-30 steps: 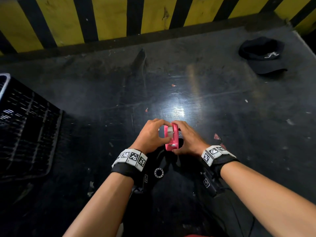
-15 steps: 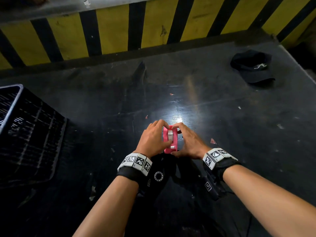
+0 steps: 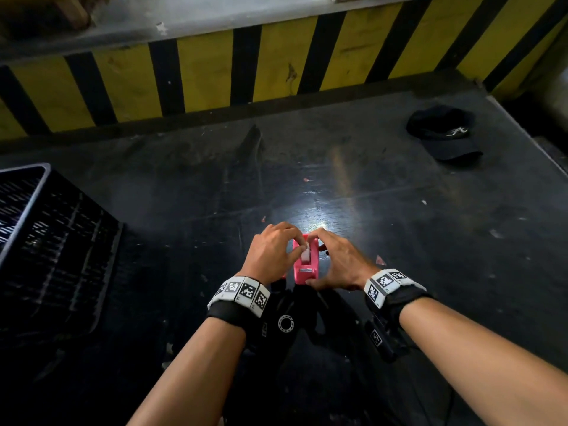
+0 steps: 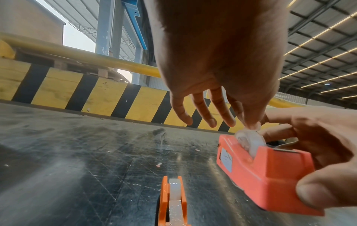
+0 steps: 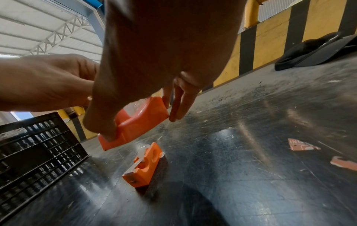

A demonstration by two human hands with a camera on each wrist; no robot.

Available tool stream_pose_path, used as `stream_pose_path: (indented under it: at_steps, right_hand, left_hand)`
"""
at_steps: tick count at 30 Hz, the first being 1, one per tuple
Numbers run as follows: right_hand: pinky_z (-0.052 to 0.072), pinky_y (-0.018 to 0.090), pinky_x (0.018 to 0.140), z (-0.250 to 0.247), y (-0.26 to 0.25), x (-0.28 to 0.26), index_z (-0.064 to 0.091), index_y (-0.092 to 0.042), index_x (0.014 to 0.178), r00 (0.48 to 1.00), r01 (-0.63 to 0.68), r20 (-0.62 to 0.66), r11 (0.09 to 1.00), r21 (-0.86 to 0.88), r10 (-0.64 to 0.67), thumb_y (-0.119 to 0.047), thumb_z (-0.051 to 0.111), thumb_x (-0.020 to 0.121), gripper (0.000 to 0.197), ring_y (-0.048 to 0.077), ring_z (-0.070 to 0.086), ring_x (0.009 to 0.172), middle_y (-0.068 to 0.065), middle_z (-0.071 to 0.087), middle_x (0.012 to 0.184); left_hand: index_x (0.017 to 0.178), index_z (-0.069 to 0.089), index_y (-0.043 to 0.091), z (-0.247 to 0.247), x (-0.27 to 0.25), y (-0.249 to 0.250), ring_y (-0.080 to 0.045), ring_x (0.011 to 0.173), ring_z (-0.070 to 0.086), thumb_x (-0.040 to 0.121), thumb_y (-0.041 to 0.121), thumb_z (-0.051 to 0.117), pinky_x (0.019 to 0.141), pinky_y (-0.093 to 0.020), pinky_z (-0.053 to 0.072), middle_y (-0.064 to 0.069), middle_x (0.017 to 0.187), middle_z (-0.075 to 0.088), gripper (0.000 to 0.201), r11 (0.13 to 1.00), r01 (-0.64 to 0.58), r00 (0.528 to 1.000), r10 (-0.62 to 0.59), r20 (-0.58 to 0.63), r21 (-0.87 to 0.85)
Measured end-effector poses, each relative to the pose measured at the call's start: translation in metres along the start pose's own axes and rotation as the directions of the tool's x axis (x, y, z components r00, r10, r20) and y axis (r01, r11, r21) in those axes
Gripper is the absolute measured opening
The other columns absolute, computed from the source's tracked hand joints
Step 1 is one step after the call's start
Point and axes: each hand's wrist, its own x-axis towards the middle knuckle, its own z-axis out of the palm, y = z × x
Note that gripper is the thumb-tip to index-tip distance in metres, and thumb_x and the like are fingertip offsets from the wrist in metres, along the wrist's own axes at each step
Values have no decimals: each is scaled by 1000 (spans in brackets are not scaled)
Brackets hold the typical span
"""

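A pink-orange tape dispenser (image 3: 305, 269) is held just above the dark table (image 3: 399, 226). My right hand (image 3: 341, 262) grips its body, thumb at the near end and fingers along the far side. The left hand (image 3: 273, 253) pinches the white tape roll (image 3: 305, 256) seated in its top, with the other fingers spread. In the left wrist view the roll (image 4: 251, 142) sits in the dispenser (image 4: 270, 175) under my fingertip. A second, smaller orange dispenser (image 5: 146, 165) lies on the table below the held one (image 5: 141, 120).
A black slotted crate (image 3: 46, 241) stands at the left. At the back right lies a black cap (image 3: 442, 133). A yellow-and-black striped barrier (image 3: 276, 66) runs along the far edge. Small paper scraps (image 5: 303, 146) dot the table by my right hand.
The dispenser has turned so that its top with the roll faces up. My left fingers have moved onto the white roll. The right hand keeps its grip.
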Motion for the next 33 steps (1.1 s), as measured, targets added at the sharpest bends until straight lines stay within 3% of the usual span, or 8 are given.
stream_pose_path:
  at_steps: [10, 18, 21, 22, 24, 27, 30, 33]
  right_hand:
    - [56, 34, 90, -5, -1, 11, 46, -33, 120, 999, -42, 20, 999, 22, 41, -64, 83, 47, 88, 15, 66, 100, -5, 68, 115]
    - [59, 35, 90, -6, -2, 16, 47, -29, 120, 1000, -11, -9, 999, 50, 12, -72, 85, 47, 92, 13, 69, 100, -5, 69, 117]
    - [57, 34, 92, -6, 1, 15, 47, -28, 121, 1000, 17, 1, 999, 35, -17, -63, 89, 49, 90, 10, 69, 102, -6, 67, 122]
    - [57, 33, 91, -7, 1, 14, 47, -28, 122, 1000, 20, 11, 999, 30, -21, -61, 89, 50, 90, 9, 69, 100, -6, 67, 123]
    - [57, 29, 86, -8, 0, 11, 46, -28, 123, 999, 29, 24, 999, 35, -30, -63, 88, 51, 90, 6, 68, 91, -7, 66, 124]
    - [51, 16, 76, -8, -1, 8, 46, -29, 125, 997, 48, 56, 998, 43, -50, -58, 89, 55, 87, 0, 66, 81, -11, 64, 126]
    - [57, 26, 82, -7, 3, 5, 42, -32, 128, 993, 48, 103, 998, 38, -51, -52, 90, 56, 88, 6, 66, 91, -9, 60, 128]
    - [58, 35, 90, -6, 5, 3, 37, -34, 135, 988, 45, 143, 998, 53, -52, -49, 90, 56, 97, 11, 65, 101, -7, 55, 131]
  left_hand:
    - [98, 77, 38, 0, -29, -4, -13, 111, 56, 87, 45, 70, 87, -35, 45, 17, 122, 62, 15, 992, -90, 995, 87, 42, 93]
    - [111, 75, 49, 5, -44, -1, -17, 120, 53, 89, 41, 63, 98, -41, 43, 15, 132, 60, 26, 974, -74, 997, 68, 35, 213]
    - [100, 77, 38, 4, -42, -2, -14, 111, 62, 83, 31, 63, 95, -40, 53, 11, 125, 63, 23, 998, 24, 1000, -24, -14, -57]
    - [102, 73, 35, 4, -41, -4, -14, 106, 66, 80, 33, 66, 92, -41, 57, 9, 122, 63, 23, 979, 73, 996, -80, -28, -190]
    - [118, 59, 32, 5, -37, -8, -14, 98, 71, 76, 38, 78, 88, -40, 62, 4, 123, 64, 46, 916, 162, 987, -155, 48, -366]
    - [133, 47, 38, 9, -34, -11, -11, 91, 77, 76, 35, 85, 91, -37, 63, 4, 134, 67, 69, 892, 197, 975, -134, 178, -407]
    - [137, 44, 40, 16, -37, -12, -5, 86, 78, 77, 26, 88, 85, -23, 62, 8, 137, 65, 76, 869, 190, 976, -115, 186, -457]
    - [141, 44, 38, 22, -38, -13, -7, 82, 79, 75, 12, 87, 81, -25, 65, 3, 145, 60, 83, 845, 206, 972, -118, 205, -493]
